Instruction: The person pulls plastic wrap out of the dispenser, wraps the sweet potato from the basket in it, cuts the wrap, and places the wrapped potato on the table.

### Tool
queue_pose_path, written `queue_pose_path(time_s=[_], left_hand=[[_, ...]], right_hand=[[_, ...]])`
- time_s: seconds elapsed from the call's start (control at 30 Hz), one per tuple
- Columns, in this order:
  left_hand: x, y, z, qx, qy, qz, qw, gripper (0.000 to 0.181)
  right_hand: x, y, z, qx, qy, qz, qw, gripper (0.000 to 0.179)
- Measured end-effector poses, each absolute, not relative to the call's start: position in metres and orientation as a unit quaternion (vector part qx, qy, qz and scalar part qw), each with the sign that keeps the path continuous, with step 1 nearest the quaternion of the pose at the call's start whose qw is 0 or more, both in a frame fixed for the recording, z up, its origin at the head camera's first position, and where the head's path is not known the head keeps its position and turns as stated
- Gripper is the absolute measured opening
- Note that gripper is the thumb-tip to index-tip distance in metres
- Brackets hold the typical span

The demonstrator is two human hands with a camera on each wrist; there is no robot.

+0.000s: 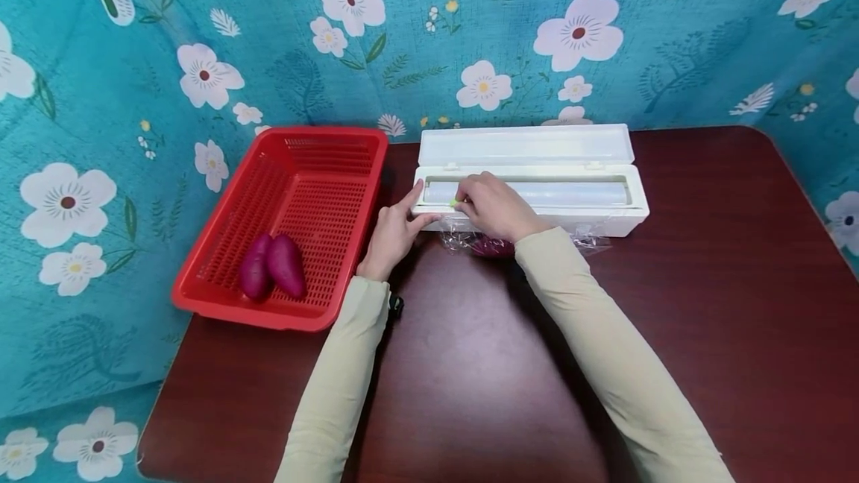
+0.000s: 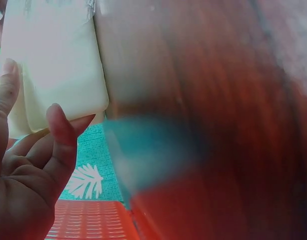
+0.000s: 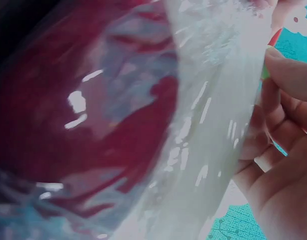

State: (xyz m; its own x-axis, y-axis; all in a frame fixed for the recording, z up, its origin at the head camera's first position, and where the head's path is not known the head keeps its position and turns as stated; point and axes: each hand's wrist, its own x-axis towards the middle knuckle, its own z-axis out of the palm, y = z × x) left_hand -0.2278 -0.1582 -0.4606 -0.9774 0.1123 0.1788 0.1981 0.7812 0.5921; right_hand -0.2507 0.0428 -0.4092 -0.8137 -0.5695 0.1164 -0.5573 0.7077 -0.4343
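Note:
A white cling film dispenser box (image 1: 607, 222) lies at the far side of the table with its lid (image 1: 526, 146) up and a film roll (image 1: 577, 192) inside. My left hand (image 1: 391, 238) grips the box's left end, thumb along the front. Between thumb and fingertips, my right hand (image 1: 499, 207) pinches a small green slide cutter (image 1: 453, 203) near the left end of the front rail. Clear film (image 1: 456, 238) hangs from the box front over a purple sweet potato (image 1: 493, 246), partly hidden by the right hand. The right wrist view shows the film (image 3: 193, 150) drawn over it.
To the left, a red plastic basket (image 1: 365, 244) holds two purple sweet potatoes (image 1: 271, 267). A dark wood table (image 1: 483, 393) carries everything, with a blue floral cloth (image 1: 416, 43) hanging behind and at the left.

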Motion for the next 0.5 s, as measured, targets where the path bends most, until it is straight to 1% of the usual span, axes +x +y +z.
queue_pose_path(time_s=[0.23,0.5], left_hand=[[-0.226,-0.16,-0.458,-0.092,-0.94,-0.325,0.059,0.071],[-0.226,-0.161,-0.459,-0.092,-0.94,-0.324,0.063,0.07]], right_hand=[[-0.25,0.048,-0.41,-0.299,0.926,-0.229,0.011,0.016],[-0.25,0.054,-0.411,-0.293,0.929,-0.225,0.014,0.016]])
